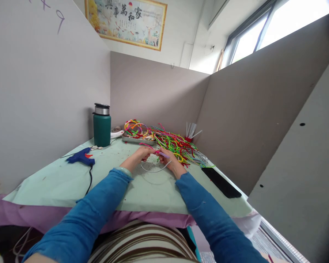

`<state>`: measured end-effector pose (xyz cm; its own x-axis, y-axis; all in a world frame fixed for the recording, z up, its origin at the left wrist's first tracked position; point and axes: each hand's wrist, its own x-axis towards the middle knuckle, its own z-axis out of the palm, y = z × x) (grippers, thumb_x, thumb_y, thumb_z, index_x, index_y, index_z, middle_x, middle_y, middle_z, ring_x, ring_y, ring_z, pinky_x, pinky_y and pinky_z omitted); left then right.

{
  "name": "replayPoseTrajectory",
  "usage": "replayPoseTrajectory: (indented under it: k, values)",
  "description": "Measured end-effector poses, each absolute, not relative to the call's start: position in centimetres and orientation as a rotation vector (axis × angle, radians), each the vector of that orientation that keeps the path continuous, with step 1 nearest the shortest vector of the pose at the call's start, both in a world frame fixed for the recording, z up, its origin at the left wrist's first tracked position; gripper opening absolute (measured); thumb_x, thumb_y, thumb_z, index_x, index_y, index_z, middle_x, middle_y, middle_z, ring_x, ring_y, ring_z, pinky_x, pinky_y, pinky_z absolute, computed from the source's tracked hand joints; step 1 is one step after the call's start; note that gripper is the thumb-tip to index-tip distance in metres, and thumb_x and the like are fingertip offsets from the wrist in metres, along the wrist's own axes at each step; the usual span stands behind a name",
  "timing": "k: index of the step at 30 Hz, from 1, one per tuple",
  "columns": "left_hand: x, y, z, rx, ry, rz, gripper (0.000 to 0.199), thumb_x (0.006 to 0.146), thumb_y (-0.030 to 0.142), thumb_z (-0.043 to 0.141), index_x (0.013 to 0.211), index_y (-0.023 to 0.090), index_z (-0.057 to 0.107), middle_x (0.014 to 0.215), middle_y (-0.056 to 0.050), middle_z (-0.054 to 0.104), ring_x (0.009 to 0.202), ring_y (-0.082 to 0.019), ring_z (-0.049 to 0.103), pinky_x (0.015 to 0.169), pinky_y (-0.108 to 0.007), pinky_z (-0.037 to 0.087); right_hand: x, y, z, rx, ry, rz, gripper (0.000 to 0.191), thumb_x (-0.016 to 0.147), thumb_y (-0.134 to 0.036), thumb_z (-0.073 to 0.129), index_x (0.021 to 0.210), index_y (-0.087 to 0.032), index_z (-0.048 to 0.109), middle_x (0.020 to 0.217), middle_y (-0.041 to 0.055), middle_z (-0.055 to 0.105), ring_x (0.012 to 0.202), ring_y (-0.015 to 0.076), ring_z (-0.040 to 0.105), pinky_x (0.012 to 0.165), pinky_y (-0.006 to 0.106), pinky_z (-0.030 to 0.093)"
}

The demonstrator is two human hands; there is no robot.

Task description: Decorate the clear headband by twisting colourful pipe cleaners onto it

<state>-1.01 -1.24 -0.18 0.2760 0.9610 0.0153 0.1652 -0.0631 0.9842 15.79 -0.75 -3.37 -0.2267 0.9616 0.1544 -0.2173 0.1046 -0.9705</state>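
1. Head view: your left hand has its fingertips pinched nearly closed on a pink fuzzy strip. Your right hand is curled around a purple fuzzy piece, though its exact finger gap is hard to tell.
2. All that's mid-table, over the green cover, near side of the colorful pile. A thin pale loop hangs just below your hands; can't tell where its ends go.
3. Handling, imo: super light, soft outside, bendy but probably holds a kink. The fuzz should grip okay, so not very slippery. Hard squeezing might flatten it.
4. I'd pinch the pink right beside the purple and steady the purple mid-length. The loop looks springier, so hold it close to your fingers.
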Motion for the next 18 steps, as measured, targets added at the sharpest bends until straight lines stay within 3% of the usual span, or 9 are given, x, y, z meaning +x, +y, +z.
replayPoseTrajectory:
  k: [8, 18]
  values:
    - [-1.2, -1.1, -0.4, 1.787, 1.201, 0.921, 0.038, 0.065, 0.053, 0.065, 0.064, 0.015, 0.061, 0.044, 0.005, 0.036, 0.041, -0.008, 0.033, 0.04, -0.023, 0.027, 16.2, -1.5, -3.0, -0.806, -1.486, 1.401, 0.033, 0.062, -0.04, 0.075, 0.082, -0.016, 0.064, 0.069, 0.0004, 0.062, 0.046, 0.0062, 0.045, 0.041, 0.021, 0.031]
    - [-0.6, -0.4, -0.6, 2.095, 1.519, 0.92, 0.028, 0.077, 0.037, 0.054, 0.066, 0.015, 0.068, 0.056, -0.002, 0.059, 0.045, -0.011, 0.047, 0.044, -0.021, 0.033, 15.1, -1.0, -3.9, -0.991, -1.6, 0.922, 0.026, 0.072, -0.042, 0.062, 0.068, -0.016, 0.062, 0.059, -0.001, 0.058, 0.041, 0.0053, 0.037, 0.038, 0.021, 0.024]
